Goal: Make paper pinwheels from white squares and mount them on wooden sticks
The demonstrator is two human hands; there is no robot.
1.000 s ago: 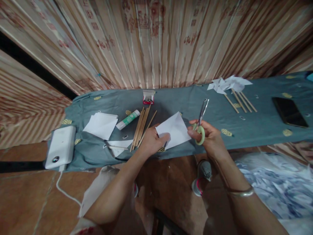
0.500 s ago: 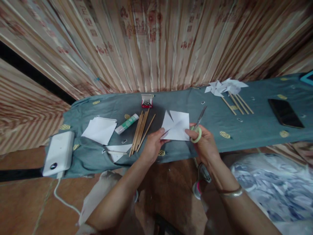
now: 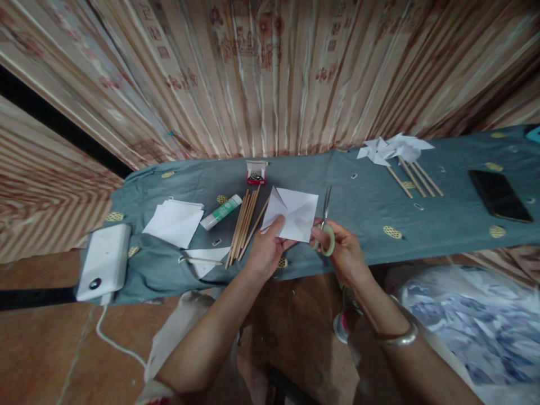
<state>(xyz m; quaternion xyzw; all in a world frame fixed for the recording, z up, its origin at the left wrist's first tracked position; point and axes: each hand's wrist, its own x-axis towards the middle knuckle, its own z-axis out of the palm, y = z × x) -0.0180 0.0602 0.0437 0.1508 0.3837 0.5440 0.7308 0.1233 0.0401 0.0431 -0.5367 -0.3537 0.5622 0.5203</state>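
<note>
My left hand (image 3: 266, 246) grips a square sheet of white paper (image 3: 298, 211) by its lower left part, thumb on top and fingers underneath. Cuts run inward from the sheet's corners, at least at the upper left. My right hand (image 3: 340, 247) is closed round a pair of scissors (image 3: 326, 228) with pale green handles, the blades pointing up and away from me. Right beside the handles, the sheet's lower right corner meets my right thumb and fingers. Left of the sheet lie several thin wooden sticks (image 3: 243, 225).
A glue stick (image 3: 221, 212), a small red box (image 3: 255, 173) of metal pieces, stacked white paper (image 3: 174, 222) and a pencil (image 3: 202, 261) lie left. Paper pinwheels (image 3: 394, 149) on sticks and a black phone (image 3: 500, 195) lie right. A white power bank (image 3: 103, 261) with cable sits at the left edge.
The sheet has shifted slightly left and tilted, my left thumb now further in over it. My right hand and the scissors have moved left and a little down, the blades more upright.
</note>
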